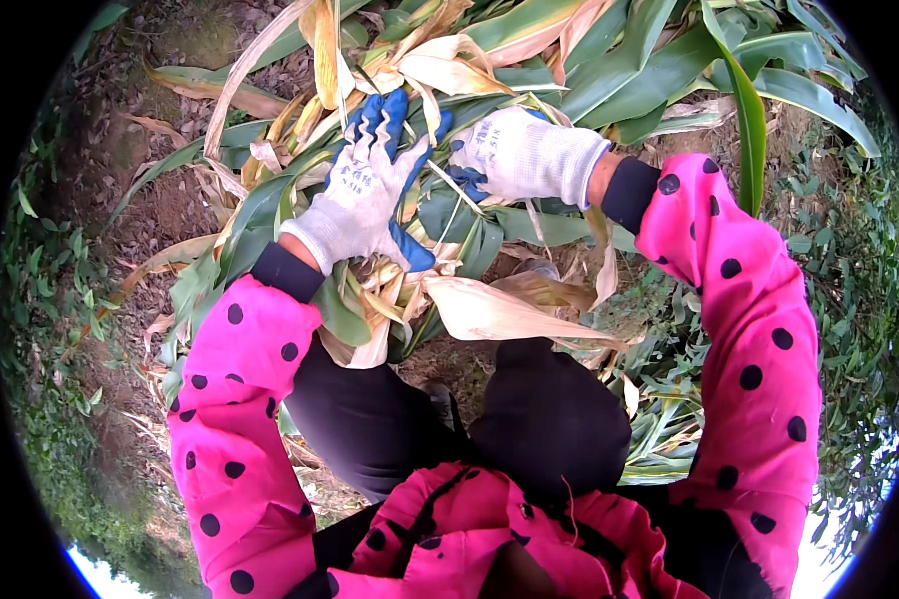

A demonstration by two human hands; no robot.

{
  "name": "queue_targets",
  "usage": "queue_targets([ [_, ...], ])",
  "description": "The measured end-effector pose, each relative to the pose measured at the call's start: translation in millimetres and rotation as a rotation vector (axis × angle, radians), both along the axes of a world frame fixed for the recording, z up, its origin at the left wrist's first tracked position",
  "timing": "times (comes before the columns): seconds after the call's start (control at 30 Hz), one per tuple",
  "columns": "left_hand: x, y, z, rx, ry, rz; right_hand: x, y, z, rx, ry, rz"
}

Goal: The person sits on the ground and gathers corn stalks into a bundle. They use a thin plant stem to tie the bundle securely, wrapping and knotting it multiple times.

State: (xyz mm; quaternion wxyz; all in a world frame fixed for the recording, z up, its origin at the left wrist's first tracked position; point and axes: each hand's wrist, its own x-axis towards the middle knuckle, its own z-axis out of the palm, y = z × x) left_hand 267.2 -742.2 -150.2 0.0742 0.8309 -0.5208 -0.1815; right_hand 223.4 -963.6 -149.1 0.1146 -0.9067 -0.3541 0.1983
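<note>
My left hand, in a white knit glove with blue coated fingers, rests palm down on a heap of long maize leaves. Its fingers are spread and its thumb reaches toward me. To its right my right hand, gloved alike, is curled low among the leaves. Its fingertips are partly hidden, so what it may grip does not show. A thin pale strip lies across the leaves between the hands. Nearer to me, a broad dry tan leaf sticks out of the heap to the right.
Green maize blades fan out at the upper right. Bare brown soil with leaf litter lies on the left. Low leafy plants grow along the right side. My dark-trousered knees are bent close to the heap, with more cut leaves beside them.
</note>
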Motion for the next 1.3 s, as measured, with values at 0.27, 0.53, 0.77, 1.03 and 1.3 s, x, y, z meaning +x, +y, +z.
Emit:
queue_targets([
  [0.27,-4.5,-2.3,-0.6,-0.156,0.010,0.101,-6.1,-13.4,-10.4,-0.051,-0.103,0.066],
  [0.53,-13.7,3.3,-11.1,-0.163,-0.007,0.200,-12.8,-14.4,-12.8,0.043,-0.378,0.187],
  [0.77,-10.8,-0.7,-13.9,-0.239,-0.010,0.192,0.5,-7.9,-13.5,-0.070,-0.346,0.285],
  [1.03,-20.3,-5.3,-15.5,-0.110,-0.049,0.312,-9.1,-19.8,15.6,-0.100,-0.335,0.149],
  [1.3,-20.3,-4.1,-20.4,-0.153,-0.129,0.303,-15.0,-14.0,6.1,-0.385,-0.327,0.244],
])
